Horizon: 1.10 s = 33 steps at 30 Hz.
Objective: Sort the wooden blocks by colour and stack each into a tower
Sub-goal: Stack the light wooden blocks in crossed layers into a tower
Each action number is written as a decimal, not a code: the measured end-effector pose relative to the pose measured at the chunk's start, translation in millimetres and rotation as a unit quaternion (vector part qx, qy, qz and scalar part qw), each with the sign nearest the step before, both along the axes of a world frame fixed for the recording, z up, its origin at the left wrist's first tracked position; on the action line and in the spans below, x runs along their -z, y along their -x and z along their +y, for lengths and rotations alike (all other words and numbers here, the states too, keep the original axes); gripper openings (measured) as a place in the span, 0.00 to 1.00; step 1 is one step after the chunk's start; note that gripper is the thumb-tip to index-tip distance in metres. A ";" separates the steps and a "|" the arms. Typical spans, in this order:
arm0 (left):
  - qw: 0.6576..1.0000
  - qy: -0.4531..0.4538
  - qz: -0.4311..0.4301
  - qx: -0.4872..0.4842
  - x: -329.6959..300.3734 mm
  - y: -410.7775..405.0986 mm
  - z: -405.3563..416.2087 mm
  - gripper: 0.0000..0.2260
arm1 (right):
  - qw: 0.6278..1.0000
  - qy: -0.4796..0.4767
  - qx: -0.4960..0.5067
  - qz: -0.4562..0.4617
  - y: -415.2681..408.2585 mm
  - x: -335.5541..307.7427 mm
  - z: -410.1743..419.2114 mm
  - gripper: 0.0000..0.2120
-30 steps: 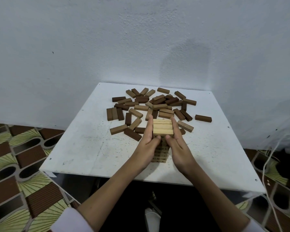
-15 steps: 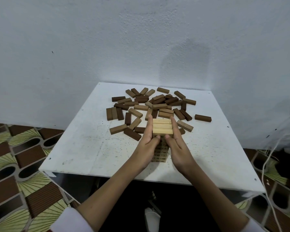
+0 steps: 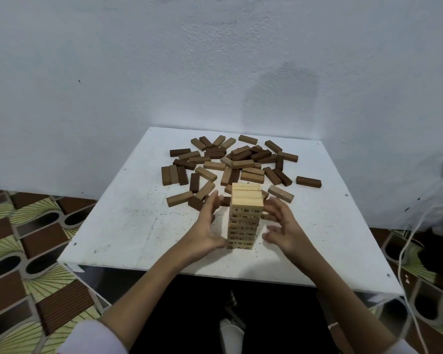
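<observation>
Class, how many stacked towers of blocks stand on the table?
1: the pale tower stands near the front edge, between the hands. The brown blocks behind lie loose.

I see a pale pine block tower [image 3: 246,215] with black printed numbers, mid-brown and dark-brown loose wooden blocks [image 3: 230,164], a white square tabletop [image 3: 128,226], and a green-and-brown patterned floor [image 3: 23,251].

A plain room, likely in a home. A small square white table [image 3: 118,226] stands against a bare, rough-plastered white wall [image 3: 164,60]. Patterned brown and green floor tiles [image 3: 16,246] surround it.
</observation>
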<state>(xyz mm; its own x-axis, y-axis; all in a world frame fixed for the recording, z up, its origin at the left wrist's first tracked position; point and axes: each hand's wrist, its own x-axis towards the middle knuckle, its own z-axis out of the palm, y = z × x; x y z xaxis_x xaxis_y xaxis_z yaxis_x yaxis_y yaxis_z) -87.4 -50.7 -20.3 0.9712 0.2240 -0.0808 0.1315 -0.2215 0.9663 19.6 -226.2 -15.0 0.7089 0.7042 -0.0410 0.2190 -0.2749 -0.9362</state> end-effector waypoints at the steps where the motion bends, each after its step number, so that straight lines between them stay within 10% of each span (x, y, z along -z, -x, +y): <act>1: 0.999 -0.030 0.016 0.012 5.8 -0.1 2.2 0.48 | 0.999 0.041 -0.020 -0.015 -0.2 5.1 -2.0 0.37; 11: 0.985 -0.162 0.055 0.032 33.3 -18.7 7.6 0.50 | 0.984 0.165 -0.035 -0.053 0.7 18.5 18.6 0.47; 33: 0.989 -0.144 -0.002 0.029 46.3 -29.4 12.2 0.41 | 0.984 0.172 -0.021 -0.038 -3.7 25.2 31.0 0.41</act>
<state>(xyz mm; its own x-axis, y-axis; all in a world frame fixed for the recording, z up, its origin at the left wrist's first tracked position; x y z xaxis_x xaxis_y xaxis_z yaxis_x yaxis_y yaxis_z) -58.1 -38.5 -66.6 0.9832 0.1813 -0.0184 0.1073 -0.4943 0.8626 23.4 -195.2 -40.2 0.6902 0.6863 -0.2291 0.3031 -0.5618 -0.7698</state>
